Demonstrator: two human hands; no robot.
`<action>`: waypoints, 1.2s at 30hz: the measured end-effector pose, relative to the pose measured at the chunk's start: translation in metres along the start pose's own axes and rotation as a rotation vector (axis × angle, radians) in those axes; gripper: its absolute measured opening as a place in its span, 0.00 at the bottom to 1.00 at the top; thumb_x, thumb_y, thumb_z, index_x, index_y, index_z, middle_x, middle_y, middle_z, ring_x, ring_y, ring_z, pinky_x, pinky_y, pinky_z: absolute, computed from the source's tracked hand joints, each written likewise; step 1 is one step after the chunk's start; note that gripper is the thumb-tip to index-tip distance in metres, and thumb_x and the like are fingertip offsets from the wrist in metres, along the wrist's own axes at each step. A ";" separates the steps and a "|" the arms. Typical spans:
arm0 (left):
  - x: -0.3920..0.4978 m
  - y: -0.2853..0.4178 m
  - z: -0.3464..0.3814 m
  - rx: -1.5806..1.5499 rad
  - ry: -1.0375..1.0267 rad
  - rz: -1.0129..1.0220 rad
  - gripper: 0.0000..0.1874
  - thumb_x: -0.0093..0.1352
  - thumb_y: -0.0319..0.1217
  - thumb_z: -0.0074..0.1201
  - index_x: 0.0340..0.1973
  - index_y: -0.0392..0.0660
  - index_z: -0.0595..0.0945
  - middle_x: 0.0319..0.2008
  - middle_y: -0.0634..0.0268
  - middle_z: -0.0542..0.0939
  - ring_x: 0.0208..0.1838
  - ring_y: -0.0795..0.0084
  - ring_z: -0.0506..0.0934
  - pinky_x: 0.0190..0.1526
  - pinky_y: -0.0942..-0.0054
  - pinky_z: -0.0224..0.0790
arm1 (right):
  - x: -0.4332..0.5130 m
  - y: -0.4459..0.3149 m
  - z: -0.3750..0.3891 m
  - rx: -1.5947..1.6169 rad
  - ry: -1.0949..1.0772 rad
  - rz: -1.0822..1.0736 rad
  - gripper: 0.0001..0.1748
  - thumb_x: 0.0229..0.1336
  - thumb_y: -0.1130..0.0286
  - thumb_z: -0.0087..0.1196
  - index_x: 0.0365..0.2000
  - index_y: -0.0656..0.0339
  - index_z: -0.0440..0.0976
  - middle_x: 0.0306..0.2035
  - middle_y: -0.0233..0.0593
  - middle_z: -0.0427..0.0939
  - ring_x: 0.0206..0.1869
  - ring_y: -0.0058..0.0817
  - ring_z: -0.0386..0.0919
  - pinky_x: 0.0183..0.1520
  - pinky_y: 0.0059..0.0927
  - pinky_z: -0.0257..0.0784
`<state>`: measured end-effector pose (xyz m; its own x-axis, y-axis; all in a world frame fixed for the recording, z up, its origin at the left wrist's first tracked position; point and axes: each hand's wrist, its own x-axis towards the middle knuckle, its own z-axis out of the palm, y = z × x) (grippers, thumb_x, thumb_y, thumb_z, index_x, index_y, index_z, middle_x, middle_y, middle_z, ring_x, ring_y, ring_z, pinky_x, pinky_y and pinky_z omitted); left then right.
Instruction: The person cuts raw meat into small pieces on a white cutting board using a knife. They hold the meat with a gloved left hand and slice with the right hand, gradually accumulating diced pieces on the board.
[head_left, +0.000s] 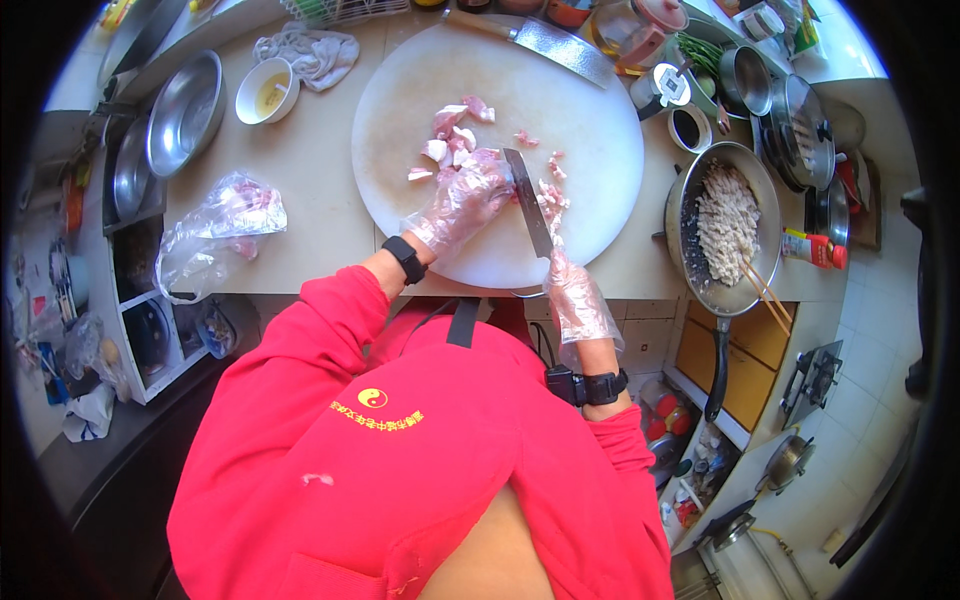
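A round white cutting board (600, 150) carries chunks of raw meat (450, 124), with smaller bits in a strip to their right. My left hand (472, 199), in a clear plastic glove, presses on the meat at the near end of the chunks. In my gloved right hand (571, 296) is the handle end of a knife (528, 202); its dark blade lies just right of my left fingers, its tip pointing away from me. A cleaver (562, 51) with a wooden handle rests at the board's far edge.
On the right stand a frying pan (676, 225) of minced food with chopsticks (765, 298), a sauce bottle (814, 249) and a bowl of dark liquid (689, 128). Leftward are a plastic bag of meat (225, 225), a white bowl (268, 91), a cloth (322, 56) and a metal basin (186, 112).
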<state>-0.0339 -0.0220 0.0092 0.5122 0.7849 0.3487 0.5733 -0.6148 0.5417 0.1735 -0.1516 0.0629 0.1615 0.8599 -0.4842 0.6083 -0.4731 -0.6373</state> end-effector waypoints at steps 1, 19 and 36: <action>0.003 -0.001 0.003 -0.011 -0.022 -0.025 0.08 0.64 0.27 0.65 0.39 0.45 0.84 0.44 0.57 0.82 0.55 0.52 0.77 0.57 0.54 0.69 | -0.002 -0.002 0.000 -0.019 0.003 0.007 0.38 0.76 0.41 0.35 0.35 0.70 0.77 0.25 0.59 0.75 0.30 0.54 0.75 0.38 0.50 0.69; 0.019 0.007 -0.001 0.102 -0.169 0.026 0.07 0.66 0.29 0.59 0.39 0.45 0.86 0.38 0.55 0.85 0.48 0.53 0.81 0.53 0.56 0.73 | 0.057 -0.016 0.012 -0.106 -0.005 -0.083 0.33 0.77 0.48 0.30 0.46 0.66 0.78 0.45 0.68 0.79 0.51 0.69 0.75 0.52 0.60 0.70; 0.036 -0.089 0.064 -1.085 0.010 -0.157 0.11 0.77 0.33 0.45 0.51 0.51 0.78 0.53 0.54 0.80 0.60 0.52 0.78 0.58 0.61 0.76 | 0.021 0.012 0.010 0.383 0.129 0.100 0.36 0.75 0.37 0.38 0.24 0.56 0.71 0.16 0.27 0.63 0.19 0.21 0.61 0.25 0.30 0.58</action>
<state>-0.0254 0.0557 -0.0757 0.4751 0.8518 0.2206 -0.2386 -0.1165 0.9641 0.1762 -0.1415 0.0392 0.3161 0.8114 -0.4917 0.2555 -0.5719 -0.7795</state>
